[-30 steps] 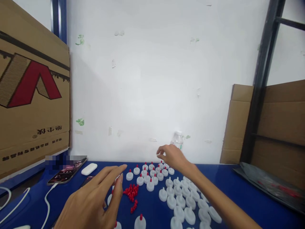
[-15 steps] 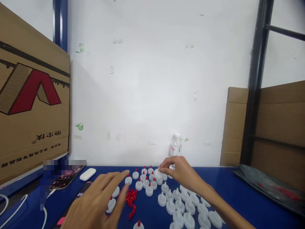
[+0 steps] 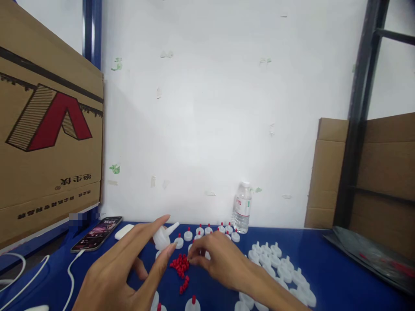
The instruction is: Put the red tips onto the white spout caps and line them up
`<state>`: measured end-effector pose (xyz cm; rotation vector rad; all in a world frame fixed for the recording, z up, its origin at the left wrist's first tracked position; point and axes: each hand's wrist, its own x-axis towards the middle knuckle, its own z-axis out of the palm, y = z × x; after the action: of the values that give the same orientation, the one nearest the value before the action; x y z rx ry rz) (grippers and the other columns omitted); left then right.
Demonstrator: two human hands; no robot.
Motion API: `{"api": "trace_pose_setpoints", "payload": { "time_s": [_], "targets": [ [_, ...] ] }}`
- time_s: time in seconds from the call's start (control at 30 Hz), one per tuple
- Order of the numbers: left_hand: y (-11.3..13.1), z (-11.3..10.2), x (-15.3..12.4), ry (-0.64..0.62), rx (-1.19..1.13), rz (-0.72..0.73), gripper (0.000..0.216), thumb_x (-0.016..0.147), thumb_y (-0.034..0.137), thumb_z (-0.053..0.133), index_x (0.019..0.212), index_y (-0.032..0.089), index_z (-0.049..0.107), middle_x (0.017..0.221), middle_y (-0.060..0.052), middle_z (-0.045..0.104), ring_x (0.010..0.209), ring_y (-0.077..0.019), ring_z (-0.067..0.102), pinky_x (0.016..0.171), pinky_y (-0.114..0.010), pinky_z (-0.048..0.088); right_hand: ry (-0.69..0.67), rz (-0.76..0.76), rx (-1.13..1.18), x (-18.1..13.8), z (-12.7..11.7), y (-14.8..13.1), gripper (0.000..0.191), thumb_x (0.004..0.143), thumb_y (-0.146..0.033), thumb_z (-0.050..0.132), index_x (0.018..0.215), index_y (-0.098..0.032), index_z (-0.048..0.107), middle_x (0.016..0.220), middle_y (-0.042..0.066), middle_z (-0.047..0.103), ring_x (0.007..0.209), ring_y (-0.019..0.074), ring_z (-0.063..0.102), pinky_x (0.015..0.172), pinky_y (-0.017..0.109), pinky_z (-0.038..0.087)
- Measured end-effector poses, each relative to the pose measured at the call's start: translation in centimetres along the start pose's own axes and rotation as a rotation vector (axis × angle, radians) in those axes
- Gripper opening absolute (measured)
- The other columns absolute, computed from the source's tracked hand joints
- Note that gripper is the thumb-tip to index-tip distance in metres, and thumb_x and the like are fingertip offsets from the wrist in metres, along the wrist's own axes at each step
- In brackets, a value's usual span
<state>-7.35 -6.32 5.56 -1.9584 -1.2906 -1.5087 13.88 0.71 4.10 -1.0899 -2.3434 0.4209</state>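
My left hand pinches a translucent white nozzle cap between thumb and fingers, its bare spout tilted up to the right. My right hand reaches across to the pile of small red tip caps, with thumb and fingertips drawn together at the pile's right edge. Whether a red cap sits between those fingertips is hidden. Behind the hands, several white nozzle caps with red tips stand upright, some partly covered by my right hand. Another red-tipped cap stands at the near edge of view.
Several white nozzle caps without red tips cluster to the right, partly behind my right forearm. A water bottle stands against the wall. On the left lie a phone with a white cable and a white case. A grey plastic bag lies far right.
My left hand, empty before, now holds a white nozzle cap. The right hand has come from the back of the table toward me and left, to the red pile. The view has shifted slightly.
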Motion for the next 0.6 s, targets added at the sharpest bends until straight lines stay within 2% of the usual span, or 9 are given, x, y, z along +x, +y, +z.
{"api": "trace_pose_setpoints", "payload": {
  "time_s": [0.07,0.17,0.3,0.4,0.5,0.6],
  "targets": [
    [-0.1,0.1,0.0,-0.013,0.001,-0.007,0.040,0.095,0.056,0.053,0.129,0.035,0.058,0.091,0.007,0.072,0.047,-0.0073,0.057,0.058,-0.021,0.051,-0.134,0.023,-0.115,0.2,1.4,1.5,0.020,0.081,-0.019,0.075,0.098,-0.028,0.080,0.090,-0.002,0.080,0.082,0.0174,0.072,0.070,0.023,0.046],
    [-0.5,0.1,0.1,-0.053,0.009,0.021,0.042,0.094,0.055,0.054,0.130,0.034,0.057,0.094,0.007,0.073,0.046,-0.0071,0.057,0.056,-0.020,0.052,-0.188,0.053,-0.182,0.2,2.8,2.3,0.022,0.080,-0.028,0.080,0.101,-0.031,0.079,0.091,-0.003,0.080,0.084,0.0181,0.072,0.067,0.023,0.044],
    [-1.1,0.2,0.1,-0.124,0.025,0.087,0.041,0.093,0.051,0.058,0.130,0.033,0.058,0.097,0.006,0.074,0.044,-0.0059,0.057,0.051,-0.018,0.051,-0.165,0.085,-0.164,0.1,3.8,2.4,0.017,0.082,-0.029,0.077,0.099,-0.031,0.080,0.090,-0.002,0.080,0.087,0.0198,0.073,0.072,0.024,0.045],
    [-1.4,0.4,0.1,-0.139,0.036,0.069,0.040,0.094,0.051,0.057,0.128,0.031,0.060,0.095,0.005,0.075,0.043,-0.0068,0.057,0.050,-0.018,0.052,-0.141,0.090,-0.134,0.0,4.1,2.6,0.010,0.081,-0.025,0.077,0.090,-0.028,0.080,0.086,0.000,0.080,0.086,0.0211,0.073,0.074,0.025,0.045],
    [-1.7,0.9,-0.1,-0.185,0.068,0.019,0.042,0.094,0.052,0.055,0.130,0.031,0.062,0.101,0.003,0.077,0.042,-0.0075,0.058,0.050,-0.019,0.054,-0.094,0.082,-0.081,0.2,3.4,2.9,0.011,0.084,-0.019,0.070,0.088,-0.025,0.079,0.083,0.001,0.079,0.083,0.0203,0.073,0.074,0.025,0.046],
    [-2.5,1.4,-0.4,-0.280,0.148,-0.016,0.044,0.094,0.054,0.053,0.130,0.032,0.065,0.113,0.000,0.077,0.050,-0.0112,0.067,0.052,-0.022,0.057,-0.023,0.074,0.056,0.7,1.7,2.5,0.016,0.093,-0.024,0.061,0.096,-0.022,0.077,0.085,0.002,0.079,0.078,0.0169,0.073,0.071,0.023,0.049]
  ]
}}
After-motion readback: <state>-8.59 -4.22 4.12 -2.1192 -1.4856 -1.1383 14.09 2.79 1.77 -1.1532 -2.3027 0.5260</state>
